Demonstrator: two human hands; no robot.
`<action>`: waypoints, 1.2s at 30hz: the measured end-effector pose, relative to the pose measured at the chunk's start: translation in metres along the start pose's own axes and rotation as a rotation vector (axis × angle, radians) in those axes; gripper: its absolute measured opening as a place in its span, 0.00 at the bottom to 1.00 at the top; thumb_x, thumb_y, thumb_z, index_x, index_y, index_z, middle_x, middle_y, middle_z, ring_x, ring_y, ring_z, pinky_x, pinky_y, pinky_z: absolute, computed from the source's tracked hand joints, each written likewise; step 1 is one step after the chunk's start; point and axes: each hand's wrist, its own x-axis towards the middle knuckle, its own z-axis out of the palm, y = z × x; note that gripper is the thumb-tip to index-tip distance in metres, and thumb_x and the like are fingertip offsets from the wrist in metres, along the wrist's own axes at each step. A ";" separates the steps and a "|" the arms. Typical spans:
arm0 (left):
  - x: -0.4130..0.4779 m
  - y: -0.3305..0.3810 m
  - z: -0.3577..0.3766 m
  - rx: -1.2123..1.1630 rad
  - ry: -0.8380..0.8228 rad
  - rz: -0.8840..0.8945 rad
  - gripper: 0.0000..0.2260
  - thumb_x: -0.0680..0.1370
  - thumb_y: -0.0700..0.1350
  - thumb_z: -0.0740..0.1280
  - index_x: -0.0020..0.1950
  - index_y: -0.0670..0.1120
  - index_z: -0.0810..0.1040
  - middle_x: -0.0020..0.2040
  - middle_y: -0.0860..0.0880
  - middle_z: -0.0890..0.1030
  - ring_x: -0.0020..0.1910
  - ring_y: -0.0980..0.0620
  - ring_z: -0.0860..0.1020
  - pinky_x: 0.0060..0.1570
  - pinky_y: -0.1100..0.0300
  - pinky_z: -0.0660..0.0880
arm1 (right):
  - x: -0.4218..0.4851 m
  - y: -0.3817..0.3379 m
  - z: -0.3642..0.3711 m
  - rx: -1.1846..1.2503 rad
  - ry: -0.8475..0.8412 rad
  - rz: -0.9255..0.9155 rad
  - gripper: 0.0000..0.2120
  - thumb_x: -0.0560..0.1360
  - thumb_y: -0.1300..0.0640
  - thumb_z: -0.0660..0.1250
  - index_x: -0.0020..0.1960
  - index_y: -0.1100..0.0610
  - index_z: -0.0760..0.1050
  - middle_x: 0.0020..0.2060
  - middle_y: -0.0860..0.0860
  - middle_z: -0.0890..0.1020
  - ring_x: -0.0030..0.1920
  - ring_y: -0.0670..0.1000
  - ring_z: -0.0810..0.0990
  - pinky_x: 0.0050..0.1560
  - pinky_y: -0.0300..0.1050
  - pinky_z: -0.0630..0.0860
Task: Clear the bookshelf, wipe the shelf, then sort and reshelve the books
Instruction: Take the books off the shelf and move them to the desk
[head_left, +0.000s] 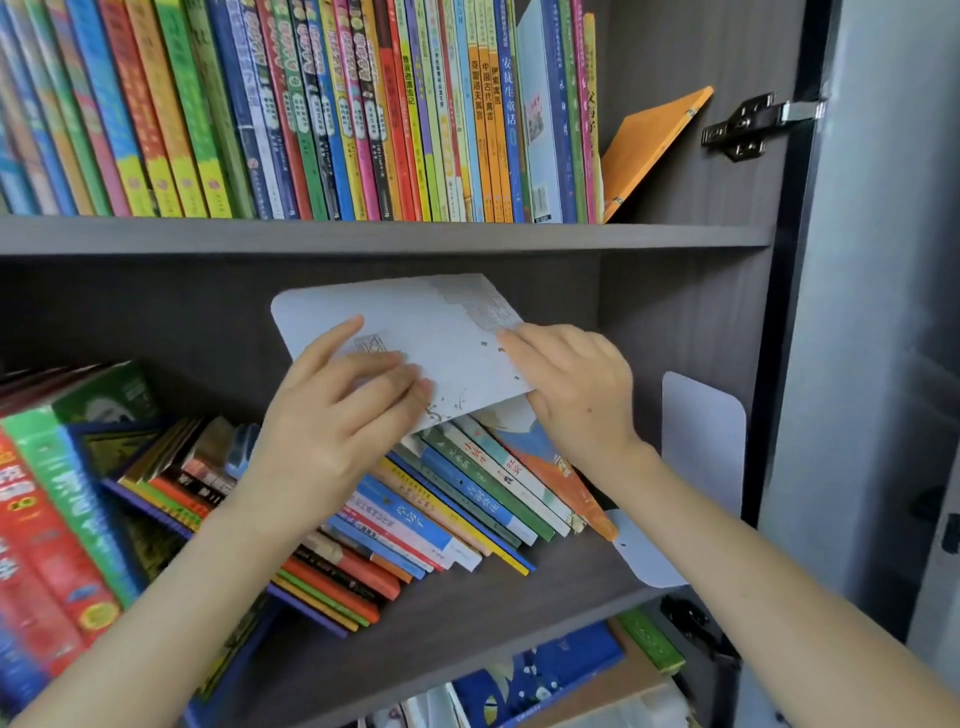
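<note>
A pale grey book (415, 322) with rounded corners tilts above the row of leaning books (467, 488) on the middle shelf (467, 613). My left hand (337, 410) lies on its cover with fingers spread and the thumb up along its left side. My right hand (571, 384) grips its lower right edge, fingers over the cover. The books below lean to the left, spines out. A white bookend (701, 441) stands to the right, its foot (644, 556) under the last book.
The upper shelf (363, 236) is packed with upright colourful books (291, 109), and an orange book (649, 145) leans against the side wall. Thick red and green volumes (52, 519) fill the left. A hinge (753, 124) and open door (883, 312) sit right. More items (545, 680) lie below.
</note>
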 end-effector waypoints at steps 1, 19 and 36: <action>0.004 -0.001 -0.007 0.000 -0.027 0.018 0.05 0.80 0.36 0.63 0.52 0.40 0.78 0.44 0.43 0.84 0.46 0.44 0.82 0.61 0.38 0.71 | 0.004 -0.004 -0.002 0.041 -0.003 -0.009 0.15 0.68 0.68 0.69 0.53 0.60 0.82 0.48 0.53 0.85 0.44 0.55 0.83 0.40 0.45 0.76; 0.024 0.058 0.040 -0.095 -0.234 -0.023 0.19 0.62 0.35 0.78 0.50 0.42 0.80 0.44 0.43 0.81 0.42 0.42 0.79 0.62 0.48 0.67 | -0.108 0.032 -0.098 -0.133 -0.265 0.822 0.23 0.79 0.49 0.51 0.50 0.56 0.82 0.27 0.56 0.79 0.26 0.59 0.74 0.30 0.40 0.62; 0.045 0.058 0.135 0.032 -1.022 0.021 0.24 0.74 0.33 0.64 0.69 0.47 0.69 0.66 0.49 0.72 0.65 0.48 0.70 0.54 0.55 0.75 | -0.173 0.032 -0.073 -0.157 -0.757 1.091 0.15 0.83 0.56 0.55 0.49 0.65 0.74 0.40 0.62 0.81 0.42 0.62 0.80 0.38 0.48 0.67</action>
